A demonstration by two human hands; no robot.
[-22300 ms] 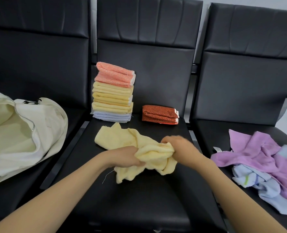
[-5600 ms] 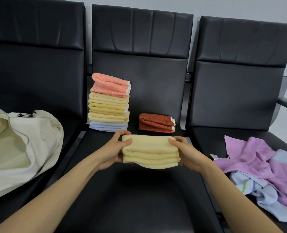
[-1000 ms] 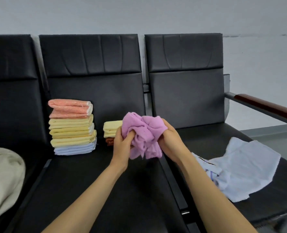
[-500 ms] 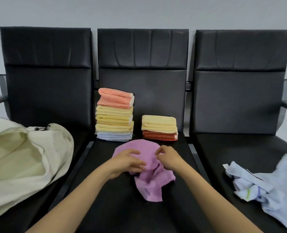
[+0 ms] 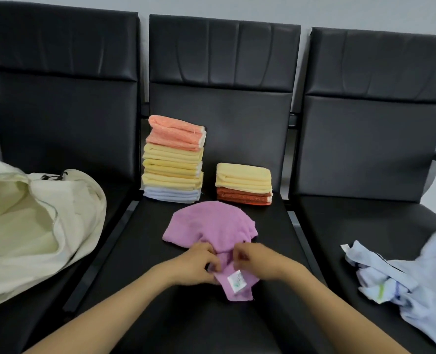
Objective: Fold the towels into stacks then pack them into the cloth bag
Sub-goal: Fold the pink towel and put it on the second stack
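two piles of folded towels, a tall stack (image 5: pixel 173 159) and a short stack (image 5: pixel 243 183), stand just behind the purple towel (image 5: pixel 211 226) on the middle seat (image 5: pixel 186 315). left of the towel the cloth bag (image 5: pixel 33 226) gapes; right of it lie crumpled pale blue towels (image 5: pixel 416 272). the left hand (image 5: pixel 196 264) and right hand (image 5: pixel 258 259) pinch its near end, fingers curled.

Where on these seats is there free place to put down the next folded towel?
Bare leather lies on the right seat, between its backrest and the crumpled light blue towels, and on the middle seat left of the purple towel. Crowded: the middle seat's back, with the tall stack and short stack; the cloth bag covers most of the left seat.
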